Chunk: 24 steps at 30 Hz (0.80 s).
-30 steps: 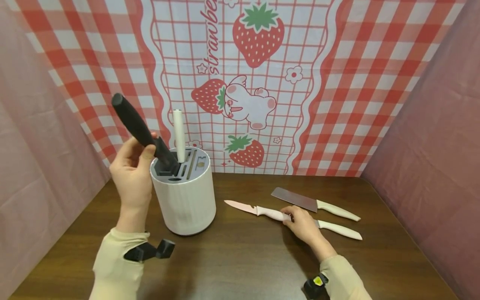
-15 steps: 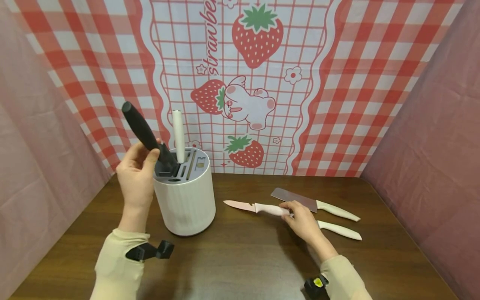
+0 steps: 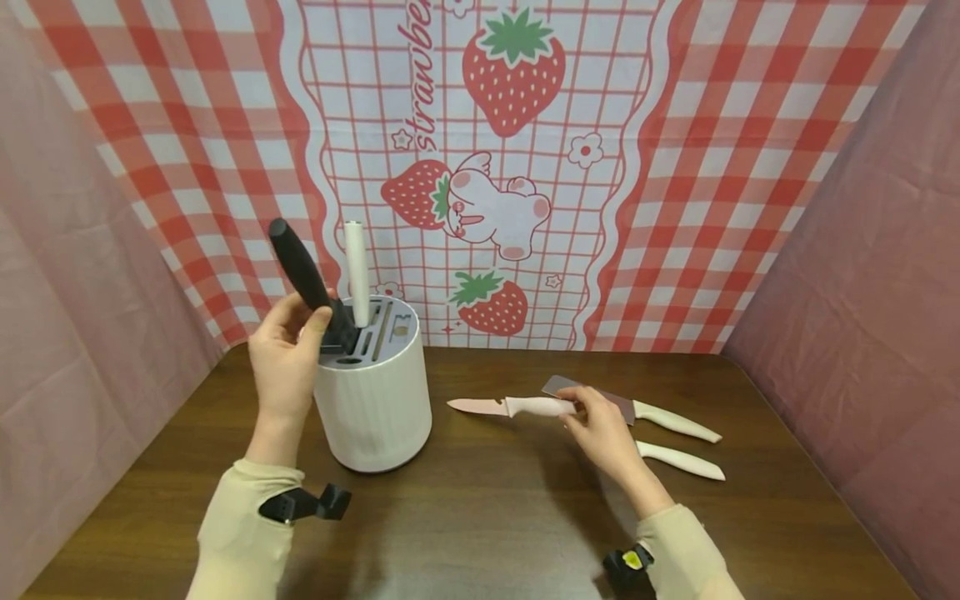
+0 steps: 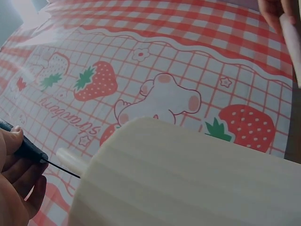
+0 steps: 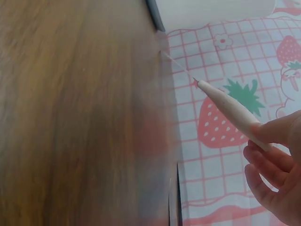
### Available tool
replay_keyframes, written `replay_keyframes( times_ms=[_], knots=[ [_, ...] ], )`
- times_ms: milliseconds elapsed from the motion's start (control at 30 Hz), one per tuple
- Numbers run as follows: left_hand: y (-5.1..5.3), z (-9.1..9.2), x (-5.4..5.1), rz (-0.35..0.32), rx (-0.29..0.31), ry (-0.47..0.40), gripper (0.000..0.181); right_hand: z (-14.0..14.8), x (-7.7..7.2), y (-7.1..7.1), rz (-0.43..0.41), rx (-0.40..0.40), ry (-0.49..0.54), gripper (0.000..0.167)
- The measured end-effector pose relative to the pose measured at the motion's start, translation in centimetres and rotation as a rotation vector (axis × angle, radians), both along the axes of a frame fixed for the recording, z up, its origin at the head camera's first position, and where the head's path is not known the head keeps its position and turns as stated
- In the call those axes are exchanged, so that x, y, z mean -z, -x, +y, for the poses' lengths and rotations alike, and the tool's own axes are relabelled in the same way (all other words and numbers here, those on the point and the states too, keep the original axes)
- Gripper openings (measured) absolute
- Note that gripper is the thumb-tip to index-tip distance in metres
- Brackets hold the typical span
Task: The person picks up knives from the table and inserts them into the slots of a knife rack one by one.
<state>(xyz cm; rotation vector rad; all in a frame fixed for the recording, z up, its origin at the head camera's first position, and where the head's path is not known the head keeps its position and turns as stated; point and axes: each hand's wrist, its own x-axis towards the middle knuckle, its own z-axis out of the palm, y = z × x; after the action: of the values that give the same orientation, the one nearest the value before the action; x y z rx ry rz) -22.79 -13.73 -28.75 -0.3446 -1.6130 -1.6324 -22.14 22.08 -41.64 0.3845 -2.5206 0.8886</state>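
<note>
The sleeves [image 3: 243,525] ran out of frame at the bottom. The 2 hands were well apart. The right hand [image 3: 603,429] pinched the pink-bladed knife [image 3: 525,407] by its handle end, near 2 others: the cleaver [image 3: 626,408], its blade partly covered by that hand, and a white-handled knife [image 3: 681,461], its blade hidden. Whether the pink-bladed knife touched the table [image 3: 465,517] could not be told. The left hand [image 3: 287,367] gripped the black-handled knife [image 3: 300,262], its lower blade lost inside the holder [image 3: 375,417], beside an upright white handle [image 3: 358,271]. A gap of table separated holder and pink tip; pink drapes [image 3: 840,275] flanked the strawberry cloth [image 3: 495,312] behind.
</note>
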Motion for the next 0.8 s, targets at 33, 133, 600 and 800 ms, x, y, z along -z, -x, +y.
replay_keyframes(
  times_ms=[33,133,600,800],
  knots=[
    [0.0,0.0,0.1,-0.008,-0.009,0.012,0.026,-0.1,-0.1,0.0,0.004,0.003,0.006,0.028],
    [0.2,0.1,0.5,-0.013,-0.033,0.034,0.027,-0.4,-0.4,-0.1,0.003,0.015,0.039,0.030],
    [0.7,0.5,1.6,-0.058,-0.098,0.082,0.022,-1.3,-1.4,0.1,0.017,0.023,0.309,0.035],
    [0.8,0.5,1.9,-0.082,-0.110,0.108,0.021,-1.8,-1.5,0.4,0.039,0.030,0.355,0.026]
  ],
)
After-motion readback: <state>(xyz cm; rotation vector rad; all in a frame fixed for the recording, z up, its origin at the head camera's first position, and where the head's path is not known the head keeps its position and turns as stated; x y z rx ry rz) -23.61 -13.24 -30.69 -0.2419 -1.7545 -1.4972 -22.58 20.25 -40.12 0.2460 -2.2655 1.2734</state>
